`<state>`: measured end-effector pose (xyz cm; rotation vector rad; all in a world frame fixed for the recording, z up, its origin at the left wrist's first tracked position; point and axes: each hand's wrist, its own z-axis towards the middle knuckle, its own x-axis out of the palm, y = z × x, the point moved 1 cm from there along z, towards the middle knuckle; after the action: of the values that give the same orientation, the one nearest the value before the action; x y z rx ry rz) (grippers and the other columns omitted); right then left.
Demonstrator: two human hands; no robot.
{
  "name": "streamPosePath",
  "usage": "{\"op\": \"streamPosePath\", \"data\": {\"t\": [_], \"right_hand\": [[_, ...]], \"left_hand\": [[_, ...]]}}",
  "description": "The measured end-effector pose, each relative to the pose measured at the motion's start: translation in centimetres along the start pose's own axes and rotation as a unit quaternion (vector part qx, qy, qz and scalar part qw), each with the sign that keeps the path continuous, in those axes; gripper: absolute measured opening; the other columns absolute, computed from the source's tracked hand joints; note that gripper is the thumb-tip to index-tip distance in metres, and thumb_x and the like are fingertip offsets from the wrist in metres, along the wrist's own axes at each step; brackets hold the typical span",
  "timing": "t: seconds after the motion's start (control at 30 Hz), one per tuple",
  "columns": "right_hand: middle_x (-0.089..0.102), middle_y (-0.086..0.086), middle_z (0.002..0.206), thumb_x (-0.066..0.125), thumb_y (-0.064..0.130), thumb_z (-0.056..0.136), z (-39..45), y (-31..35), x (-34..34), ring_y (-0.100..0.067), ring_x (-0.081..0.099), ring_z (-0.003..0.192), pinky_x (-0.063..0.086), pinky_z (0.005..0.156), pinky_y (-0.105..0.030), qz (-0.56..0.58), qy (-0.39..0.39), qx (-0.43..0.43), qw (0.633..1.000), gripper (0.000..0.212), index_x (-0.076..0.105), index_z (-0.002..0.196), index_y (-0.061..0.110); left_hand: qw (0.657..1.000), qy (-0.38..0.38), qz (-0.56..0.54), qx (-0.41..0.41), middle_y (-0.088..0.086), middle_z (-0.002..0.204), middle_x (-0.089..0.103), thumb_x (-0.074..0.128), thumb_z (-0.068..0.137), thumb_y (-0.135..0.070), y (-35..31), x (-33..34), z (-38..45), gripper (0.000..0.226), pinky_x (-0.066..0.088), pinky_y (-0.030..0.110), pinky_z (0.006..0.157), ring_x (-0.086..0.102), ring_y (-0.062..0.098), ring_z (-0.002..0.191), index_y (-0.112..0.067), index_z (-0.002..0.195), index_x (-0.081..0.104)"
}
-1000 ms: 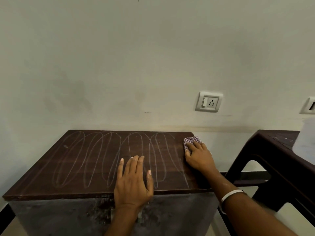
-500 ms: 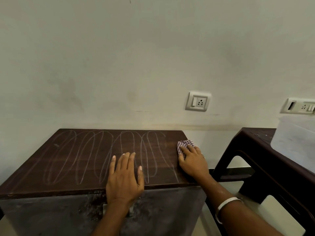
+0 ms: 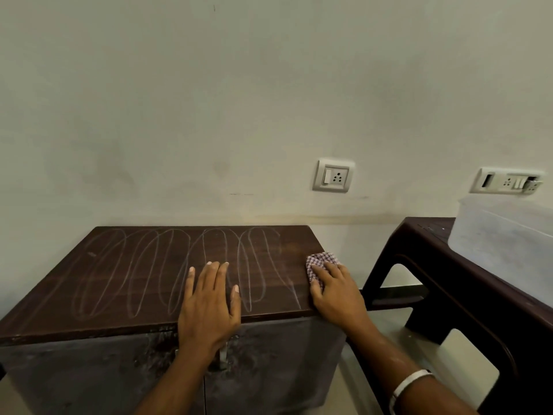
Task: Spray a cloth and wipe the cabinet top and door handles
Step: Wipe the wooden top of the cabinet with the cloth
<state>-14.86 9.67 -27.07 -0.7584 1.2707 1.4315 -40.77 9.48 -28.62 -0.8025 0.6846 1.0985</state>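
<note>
Both arms reach forward. The left hand (image 3: 209, 307) lies flat, palm down, its fingers straight and close together with the thumb held a little apart. The right hand (image 3: 336, 292) is palm down too, fingers curved and pressing downward. A white band circles the right wrist.

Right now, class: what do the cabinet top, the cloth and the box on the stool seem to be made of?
Cabinet top: probably wood or wood-look laminate, matt dark brown with faint grain, scrawled with chalky loops.
Cloth: woven fabric, small red-and-white check, crumpled under the right hand.
Box: likely plastic, frosted and translucent.
</note>
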Motion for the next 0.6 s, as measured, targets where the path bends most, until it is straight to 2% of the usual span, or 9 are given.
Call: {"op": "streamPosePath", "data": {"t": [0.17,0.27,0.47,0.6], "right_hand": [[0.027,-0.001,0.158,0.034,0.043,0.095,0.7,0.9,0.2,-0.026,0.016,0.147,0.015,0.12,-0.047,0.004,0.02,0.041,0.999,0.053,0.036,0.147,0.032],[0.025,-0.002,0.159,0.032,0.044,0.096,0.5,2.3,0.6,-0.027,0.014,0.148,0.01,0.121,-0.047,-0.009,0.024,0.032,0.999,0.053,0.034,0.147,0.033],[0.031,0.005,0.156,0.033,0.045,0.096,-2.0,4.3,1.3,-0.021,0.019,0.147,0.013,0.119,-0.045,0.002,0.015,-0.058,0.998,0.05,0.038,0.145,0.034],[0.033,0.003,0.155,0.034,0.044,0.096,-1.7,2.8,0.6,-0.022,0.023,0.145,0.017,0.118,-0.044,-0.012,0.004,-0.022,1.0,0.05,0.039,0.145,0.032]], "left_hand": [[0.999,0.022,0.009,0.025,0.008,0.143,0.048,0.023,0.093,-0.045,0.7,-0.1,0.0,0.063,0.017,0.047,0.119,0.034,0.022,0.14,-0.01,0.141,0.044],[0.999,0.025,0.014,0.019,0.008,0.144,0.046,0.022,0.092,-0.046,2.4,-0.5,0.1,0.064,0.016,0.046,0.12,0.033,0.021,0.141,-0.01,0.142,0.041],[1.0,0.019,0.008,-0.007,0.008,0.144,0.045,0.019,0.091,-0.047,5.8,-1.9,0.1,0.066,0.012,0.043,0.121,0.032,0.02,0.141,-0.01,0.142,0.041],[1.0,0.012,0.006,-0.017,0.01,0.142,0.048,0.021,0.09,-0.046,7.7,-2.7,0.0,0.066,0.015,0.044,0.12,0.035,0.022,0.139,-0.009,0.14,0.043]]}}
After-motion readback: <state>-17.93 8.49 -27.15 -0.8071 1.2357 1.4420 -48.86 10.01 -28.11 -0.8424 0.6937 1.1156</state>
